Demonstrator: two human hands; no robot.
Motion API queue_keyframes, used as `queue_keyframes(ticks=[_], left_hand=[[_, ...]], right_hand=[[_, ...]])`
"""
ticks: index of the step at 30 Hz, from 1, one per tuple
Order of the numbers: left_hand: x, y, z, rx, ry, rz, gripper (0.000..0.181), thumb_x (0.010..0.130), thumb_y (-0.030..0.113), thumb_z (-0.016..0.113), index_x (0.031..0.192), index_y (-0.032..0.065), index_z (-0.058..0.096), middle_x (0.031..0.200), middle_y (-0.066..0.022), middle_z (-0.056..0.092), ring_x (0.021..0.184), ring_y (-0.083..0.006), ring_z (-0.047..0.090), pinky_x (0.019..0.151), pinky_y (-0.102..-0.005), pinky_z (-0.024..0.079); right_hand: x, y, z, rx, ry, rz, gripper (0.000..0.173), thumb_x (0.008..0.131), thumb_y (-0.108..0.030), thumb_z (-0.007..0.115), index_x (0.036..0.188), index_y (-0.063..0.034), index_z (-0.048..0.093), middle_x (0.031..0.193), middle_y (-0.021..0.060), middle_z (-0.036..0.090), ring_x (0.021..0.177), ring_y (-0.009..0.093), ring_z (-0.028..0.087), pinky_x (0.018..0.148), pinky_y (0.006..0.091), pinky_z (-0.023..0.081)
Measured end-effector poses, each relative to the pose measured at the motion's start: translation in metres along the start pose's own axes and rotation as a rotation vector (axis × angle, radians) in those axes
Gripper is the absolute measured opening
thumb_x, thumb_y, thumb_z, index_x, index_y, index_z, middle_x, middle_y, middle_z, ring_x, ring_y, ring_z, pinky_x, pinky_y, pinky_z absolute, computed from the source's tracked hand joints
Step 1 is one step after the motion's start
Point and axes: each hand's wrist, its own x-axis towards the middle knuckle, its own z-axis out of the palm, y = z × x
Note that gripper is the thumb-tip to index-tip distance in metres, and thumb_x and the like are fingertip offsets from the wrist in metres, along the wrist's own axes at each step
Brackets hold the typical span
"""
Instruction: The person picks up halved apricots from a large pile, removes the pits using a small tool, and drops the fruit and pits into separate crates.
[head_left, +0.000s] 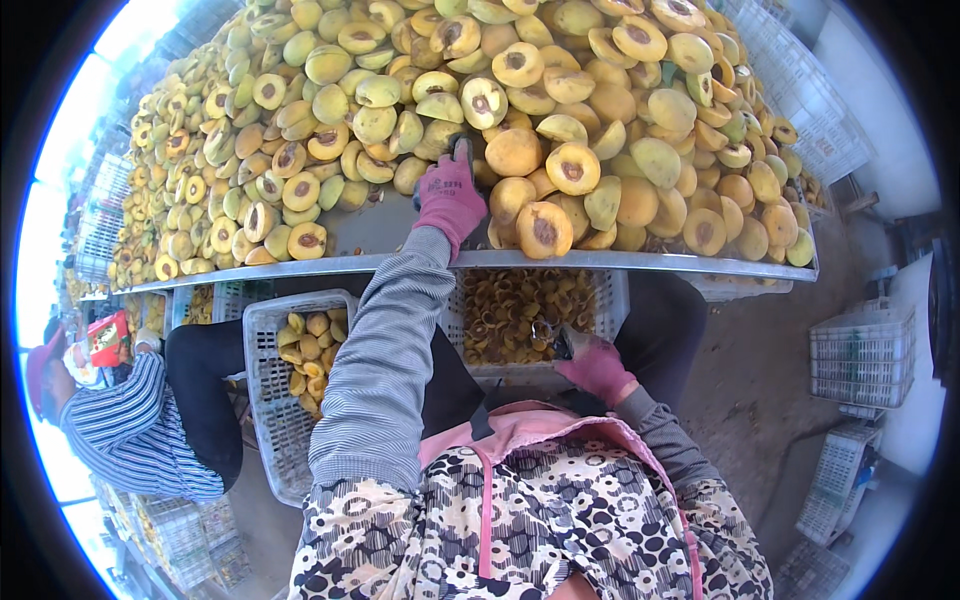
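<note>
Halved yellow-green stone fruits, apricot- or peach-like, with brown pits or hollows (574, 168) are heaped on a metal-edged table (555, 261). My left hand (451, 187), in a pink glove with dark fingertips, reaches over the edge and touches the near side of the heap; whether it grips a fruit is hidden. My right hand (594, 364), gloved alike, is closed on a small metal tool with a ring-shaped end (541, 330). This tool is above a white plastic crate (616, 304) of small brownish fruit pieces (525, 311) under the table edge.
A white crate (262, 390) with pitted-looking fruit halves (309, 349) stands left of my legs. At far left a person in a striped top (142, 427) sits near a red package (108, 339). More crates (862, 358) stand on the floor at right.
</note>
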Motion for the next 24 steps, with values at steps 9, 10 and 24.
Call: queue_keyframes(ticks=[9, 10, 24], left_hand=[[-0.056, -0.013, -0.060, -1.665, -0.157, -0.351, 0.054, 0.076, 0.015, 0.071, 0.125, 0.0041, 0.051, 0.095, -0.0107, 0.067, 0.079, -0.0250, 0.069, 0.050, -0.0318, 0.056], [-0.069, -0.009, -0.067, -1.785, -0.131, -0.292, 0.048, 0.081, 0.008, 0.064, 0.127, 0.0047, 0.050, 0.097, -0.0122, 0.066, 0.077, -0.0246, 0.069, 0.053, -0.0335, 0.057], [-0.165, 0.047, -0.081, -1.139, 0.181, 0.382, 0.036, 0.089, 0.001, 0.059, 0.124, -0.0027, 0.051, 0.122, -0.0189, 0.058, 0.112, -0.0307, 0.059, 0.094, -0.0383, 0.048]], right_hand=[[-0.002, -0.068, -0.081, 0.358, 0.232, -0.183, 0.060, 0.076, -0.022, 0.072, 0.130, -0.0054, 0.053, 0.084, 0.0187, 0.065, 0.082, 0.037, 0.064, 0.073, 0.0418, 0.051], [-0.002, -0.078, -0.090, 0.399, 0.296, -0.261, 0.060, 0.076, -0.021, 0.072, 0.130, -0.0050, 0.053, 0.083, 0.0185, 0.065, 0.081, 0.036, 0.064, 0.072, 0.0415, 0.051], [-0.024, -0.112, -0.111, 0.095, 0.515, -0.331, 0.064, 0.071, -0.012, 0.074, 0.131, -0.0029, 0.052, 0.088, 0.0199, 0.066, 0.082, 0.036, 0.066, 0.073, 0.0406, 0.052]])
